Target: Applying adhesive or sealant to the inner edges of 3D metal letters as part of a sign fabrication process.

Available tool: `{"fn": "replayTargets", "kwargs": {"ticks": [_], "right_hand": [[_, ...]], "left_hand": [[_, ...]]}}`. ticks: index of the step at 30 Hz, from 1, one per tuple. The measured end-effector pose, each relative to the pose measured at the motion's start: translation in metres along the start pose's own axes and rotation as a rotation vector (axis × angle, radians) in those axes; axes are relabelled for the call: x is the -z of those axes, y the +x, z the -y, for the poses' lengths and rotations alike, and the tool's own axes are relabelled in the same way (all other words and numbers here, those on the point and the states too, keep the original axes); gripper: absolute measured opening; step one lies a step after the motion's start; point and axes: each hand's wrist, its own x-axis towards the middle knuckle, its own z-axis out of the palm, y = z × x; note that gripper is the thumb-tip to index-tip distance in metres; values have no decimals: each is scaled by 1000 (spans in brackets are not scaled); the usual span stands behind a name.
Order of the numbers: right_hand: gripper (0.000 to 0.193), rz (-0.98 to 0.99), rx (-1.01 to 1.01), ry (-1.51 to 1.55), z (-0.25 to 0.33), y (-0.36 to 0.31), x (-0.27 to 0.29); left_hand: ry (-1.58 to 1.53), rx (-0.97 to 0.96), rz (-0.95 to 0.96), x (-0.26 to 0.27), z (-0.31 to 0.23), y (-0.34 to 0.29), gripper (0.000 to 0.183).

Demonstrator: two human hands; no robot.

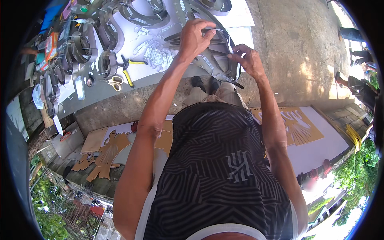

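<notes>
Left hand [195, 39] pinching a thin white strand [219, 30], right hand [250, 61] closed at the rim of the dark curved frame [233, 67] on the surface [98, 90], seemingly mid-routing, and next it probably needs steady tension while seating the strand.

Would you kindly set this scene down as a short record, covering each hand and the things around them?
Left hand: thumb and finger seemingly pinching a thin white strand
Right hand: fingertips at the rim of a dark curved piece; grip unclear
Beside the piece: pile of white strip modules
Tools on table: yellow-and-black pliers, scissors
</notes>
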Motion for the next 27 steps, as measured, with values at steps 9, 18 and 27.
{"fn": "replayTargets", "kwargs": {"ticks": [9, 18, 27], "right_hand": [[23, -267, 53, -104, 22, -14, 2], [25, -233, 480, -393, 22, -15, 9], [34, 109, 227, 60, 14, 4, 18]], "left_hand": [[-432, 653, 253, -3, -59, -37, 35], [-635, 900, 116, -15, -70, -34, 25], [-508, 730, 142, -19, -66, -52, 21]]}}
